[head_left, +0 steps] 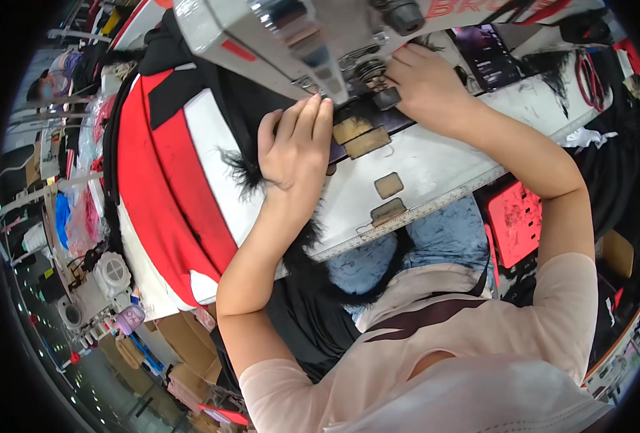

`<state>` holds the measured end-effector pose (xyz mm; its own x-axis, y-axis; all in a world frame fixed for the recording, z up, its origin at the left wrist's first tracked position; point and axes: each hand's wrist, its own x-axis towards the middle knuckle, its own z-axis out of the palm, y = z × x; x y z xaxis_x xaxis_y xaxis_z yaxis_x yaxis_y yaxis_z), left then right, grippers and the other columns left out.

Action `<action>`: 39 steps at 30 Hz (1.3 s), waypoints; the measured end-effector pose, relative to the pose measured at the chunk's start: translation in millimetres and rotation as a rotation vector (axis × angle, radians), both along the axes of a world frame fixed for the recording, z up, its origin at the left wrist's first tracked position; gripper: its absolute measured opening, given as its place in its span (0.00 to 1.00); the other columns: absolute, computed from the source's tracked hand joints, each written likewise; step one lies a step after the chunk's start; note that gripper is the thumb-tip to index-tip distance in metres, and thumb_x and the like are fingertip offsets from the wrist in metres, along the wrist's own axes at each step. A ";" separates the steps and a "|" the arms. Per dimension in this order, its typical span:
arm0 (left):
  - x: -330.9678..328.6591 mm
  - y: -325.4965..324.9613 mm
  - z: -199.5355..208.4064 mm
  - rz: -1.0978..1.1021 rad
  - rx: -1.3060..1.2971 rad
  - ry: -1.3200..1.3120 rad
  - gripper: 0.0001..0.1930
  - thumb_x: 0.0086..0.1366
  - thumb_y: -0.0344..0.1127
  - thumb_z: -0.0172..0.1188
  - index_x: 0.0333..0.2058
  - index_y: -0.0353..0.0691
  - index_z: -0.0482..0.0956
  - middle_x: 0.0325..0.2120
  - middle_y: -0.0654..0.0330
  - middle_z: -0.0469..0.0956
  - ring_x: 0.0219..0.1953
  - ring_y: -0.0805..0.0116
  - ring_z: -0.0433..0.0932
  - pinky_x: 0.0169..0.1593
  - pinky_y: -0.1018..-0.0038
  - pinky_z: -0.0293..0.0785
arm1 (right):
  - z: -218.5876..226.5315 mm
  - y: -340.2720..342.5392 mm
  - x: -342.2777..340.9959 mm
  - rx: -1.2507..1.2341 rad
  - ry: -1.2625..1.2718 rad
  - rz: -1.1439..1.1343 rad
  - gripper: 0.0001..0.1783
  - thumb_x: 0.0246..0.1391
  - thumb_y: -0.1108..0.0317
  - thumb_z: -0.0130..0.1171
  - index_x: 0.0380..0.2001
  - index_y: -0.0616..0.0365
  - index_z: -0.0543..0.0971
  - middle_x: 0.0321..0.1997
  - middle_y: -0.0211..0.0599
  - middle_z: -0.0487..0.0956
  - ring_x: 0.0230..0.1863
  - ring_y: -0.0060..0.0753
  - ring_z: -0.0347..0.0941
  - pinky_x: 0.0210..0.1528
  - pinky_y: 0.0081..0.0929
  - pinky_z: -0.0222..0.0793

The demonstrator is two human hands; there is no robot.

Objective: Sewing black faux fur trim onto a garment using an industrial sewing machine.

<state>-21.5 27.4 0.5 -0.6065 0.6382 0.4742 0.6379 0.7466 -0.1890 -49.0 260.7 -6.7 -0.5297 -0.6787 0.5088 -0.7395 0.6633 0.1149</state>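
A sewing machine (284,43) stands before me, its presser and needle parts (369,76) between my hands. Left of these parts my left hand (296,144) lies palm down, fingers stretched out side by side, on black cloth (244,97); its thumb is hidden. Black fur (242,173) sticks out beside the left wrist and hangs below it. To the right of the needle parts, my right hand (428,83) has its fingers bent and close together. Their tips and anything in them are hidden by the machine, with some black fur just beyond.
Red cloth (168,180) drapes over the white table (435,191) on the left. A phone (484,58) with a lit screen lies far right, near red-handled scissors (589,81). Below the table's right edge is a red plastic crate (514,224). Loose black fibres are scattered about.
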 end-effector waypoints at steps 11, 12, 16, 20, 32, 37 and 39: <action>0.2 -0.4 -1.6 -0.042 0.029 -0.035 0.17 0.48 0.27 0.57 0.39 0.33 0.81 0.41 0.56 0.80 0.42 0.64 0.77 0.51 0.68 0.67 | 3.1 1.3 5.3 0.053 0.042 -0.071 0.06 0.46 0.68 0.58 0.27 0.58 0.79 0.38 0.29 0.74 0.43 0.31 0.70 0.43 0.27 0.67; 0.0 -0.3 -1.2 -0.047 0.030 -0.023 0.17 0.48 0.27 0.57 0.39 0.33 0.81 0.41 0.56 0.79 0.42 0.64 0.77 0.51 0.68 0.67 | 2.0 2.2 4.6 0.049 0.073 -0.070 0.07 0.45 0.68 0.58 0.28 0.58 0.79 0.38 0.29 0.75 0.43 0.31 0.71 0.42 0.27 0.67; 0.6 1.1 -2.7 -0.033 0.018 -0.005 0.17 0.48 0.28 0.57 0.40 0.33 0.81 0.40 0.55 0.79 0.42 0.64 0.77 0.53 0.68 0.66 | -1.7 5.4 2.8 0.029 0.084 -0.051 0.09 0.43 0.69 0.58 0.30 0.57 0.81 0.37 0.29 0.75 0.42 0.31 0.71 0.42 0.27 0.67; 1.1 4.1 -4.3 -0.016 0.006 -0.007 0.17 0.48 0.27 0.57 0.40 0.32 0.81 0.40 0.55 0.79 0.43 0.63 0.77 0.54 0.67 0.66 | -4.5 7.9 -1.3 0.043 0.070 -0.037 0.09 0.42 0.68 0.59 0.30 0.55 0.81 0.36 0.27 0.75 0.42 0.30 0.72 0.42 0.27 0.67; -3.5 2.5 -3.3 0.029 -0.037 0.007 0.17 0.52 0.29 0.56 0.42 0.36 0.79 0.39 0.59 0.78 0.46 0.65 0.76 0.58 0.65 0.63 | -3.4 1.6 -6.5 -0.027 0.097 -0.045 0.13 0.43 0.65 0.55 0.36 0.51 0.78 0.37 0.25 0.76 0.42 0.28 0.74 0.44 0.27 0.68; -3.8 6.9 1.2 0.026 -0.038 0.009 0.15 0.52 0.28 0.58 0.41 0.35 0.78 0.36 0.60 0.77 0.44 0.68 0.76 0.58 0.65 0.63 | 1.6 6.9 -5.4 0.052 0.069 -0.039 0.14 0.43 0.66 0.56 0.37 0.53 0.78 0.36 0.26 0.77 0.42 0.28 0.74 0.44 0.27 0.68; -4.9 7.2 0.5 0.020 -0.038 0.018 0.15 0.52 0.27 0.58 0.41 0.34 0.78 0.35 0.60 0.77 0.44 0.68 0.77 0.57 0.65 0.64 | 0.5 4.2 -9.6 -0.041 0.107 -0.005 0.06 0.32 0.67 0.58 0.19 0.54 0.76 0.24 0.31 0.71 0.36 0.39 0.70 0.39 0.35 0.67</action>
